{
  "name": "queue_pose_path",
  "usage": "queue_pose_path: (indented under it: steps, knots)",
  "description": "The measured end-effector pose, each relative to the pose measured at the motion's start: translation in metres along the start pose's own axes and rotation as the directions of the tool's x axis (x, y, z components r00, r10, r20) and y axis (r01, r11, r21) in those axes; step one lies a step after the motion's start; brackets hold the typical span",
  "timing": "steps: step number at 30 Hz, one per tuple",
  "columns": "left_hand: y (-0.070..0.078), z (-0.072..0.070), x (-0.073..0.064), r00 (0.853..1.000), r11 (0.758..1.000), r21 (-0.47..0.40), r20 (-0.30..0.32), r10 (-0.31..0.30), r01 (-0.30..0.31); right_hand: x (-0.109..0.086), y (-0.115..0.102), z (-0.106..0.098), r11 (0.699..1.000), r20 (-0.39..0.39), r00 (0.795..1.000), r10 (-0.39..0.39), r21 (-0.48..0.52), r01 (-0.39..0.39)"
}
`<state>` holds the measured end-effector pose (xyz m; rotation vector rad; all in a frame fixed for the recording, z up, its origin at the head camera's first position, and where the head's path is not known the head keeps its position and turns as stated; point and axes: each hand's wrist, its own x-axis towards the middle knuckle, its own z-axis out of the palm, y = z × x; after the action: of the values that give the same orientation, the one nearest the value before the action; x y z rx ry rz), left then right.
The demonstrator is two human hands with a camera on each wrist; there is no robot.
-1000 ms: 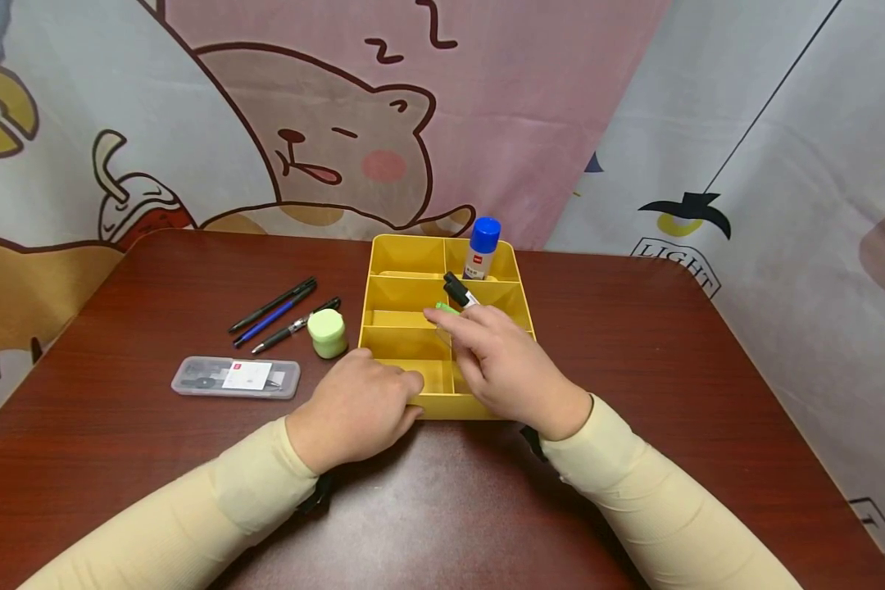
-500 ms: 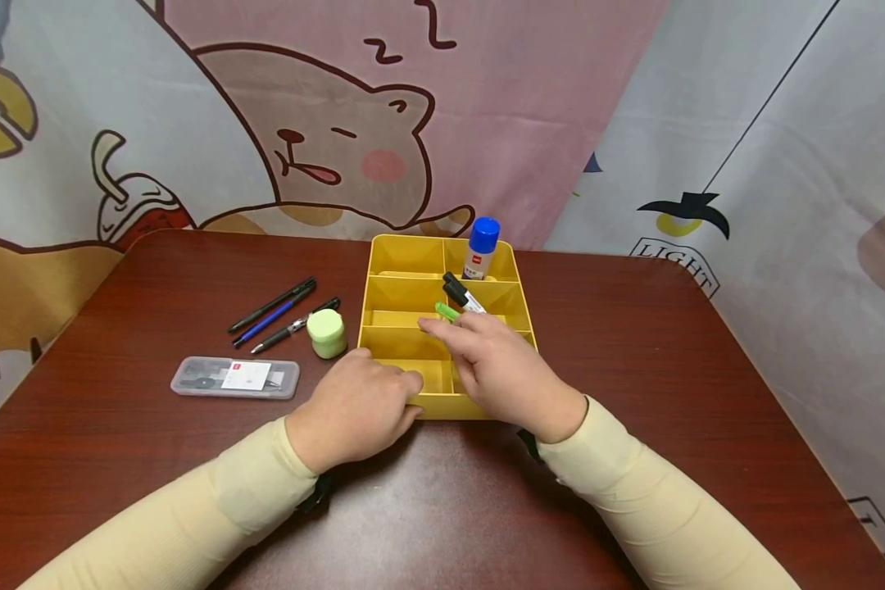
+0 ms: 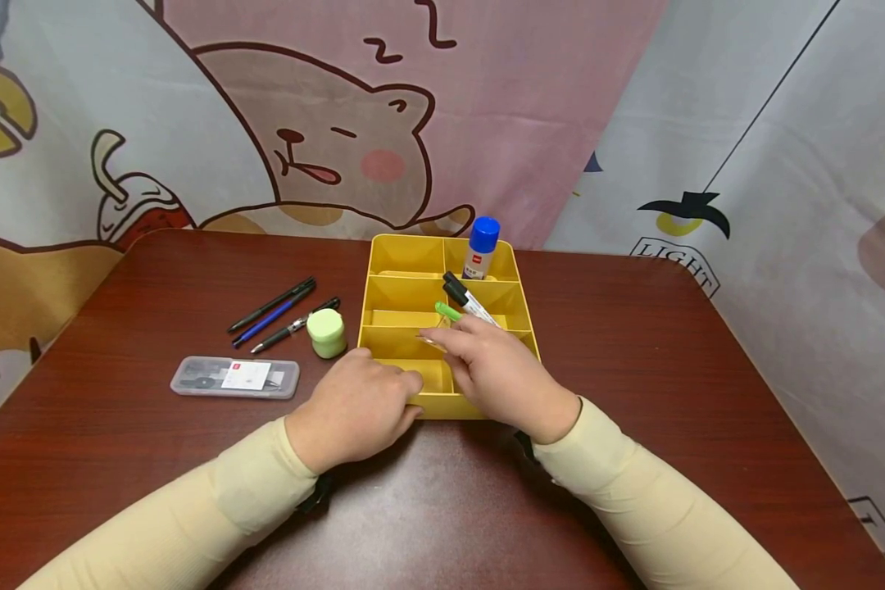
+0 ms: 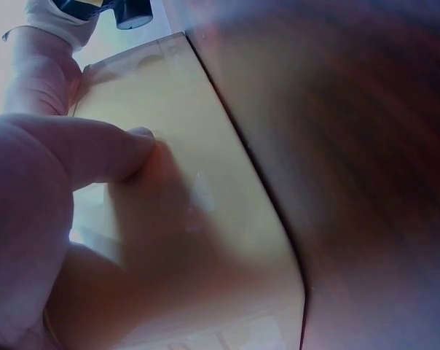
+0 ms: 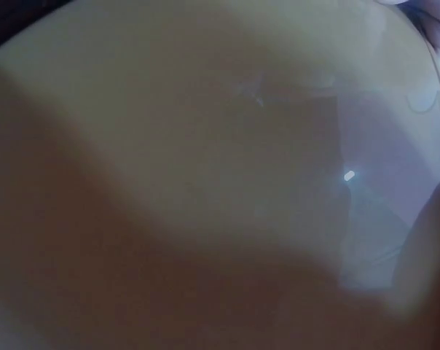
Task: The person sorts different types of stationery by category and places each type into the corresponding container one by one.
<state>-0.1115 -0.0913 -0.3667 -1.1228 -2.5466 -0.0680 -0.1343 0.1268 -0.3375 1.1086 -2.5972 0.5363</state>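
Note:
A yellow organizer box with several compartments stands on the table. My left hand grips its front left corner, the thumb pressed on the outer wall in the left wrist view. My right hand is over the front right compartment, its back hiding what lies under the fingers. Beside it, black-capped markers lean in the box, along with a bright green tip. A thin pale edge shows by the right fingertips, too small to tell. In the back right compartment stands a blue-capped glue stick.
Left of the box lie a black pen, a blue pen and a grey-black pen. A light green jar stands near the box. A clear flat case lies further left. A printed cloth hangs behind the table.
My right hand has drawn slightly back toward me and left, baring more of the markers and the green tip. My left hand and the box have stayed in place.

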Motion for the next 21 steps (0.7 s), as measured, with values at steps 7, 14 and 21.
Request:
queue_pose_path:
  steps: [7,14,21]
  knots:
    - [-0.0003,0.0006,-0.0003,1.0,1.0,0.005,-0.001,-0.001,0.001,0.0007,-0.0006,-0.0007,1.0,0.016,1.0,0.026,-0.002,-0.026]
    - [-0.0004,0.0011,-0.0006,1.0,1.0,0.011,-0.014,0.007,-0.007,0.0,0.0009,-0.0003,0.999,0.039,0.999,0.026,-0.026,-0.025]
    - [0.0002,-0.0003,0.0,1.0,1.0,0.01,0.016,-0.005,0.004,-0.0006,0.0004,-0.0014,0.999,0.054,0.998,0.018,-0.034,-0.016]
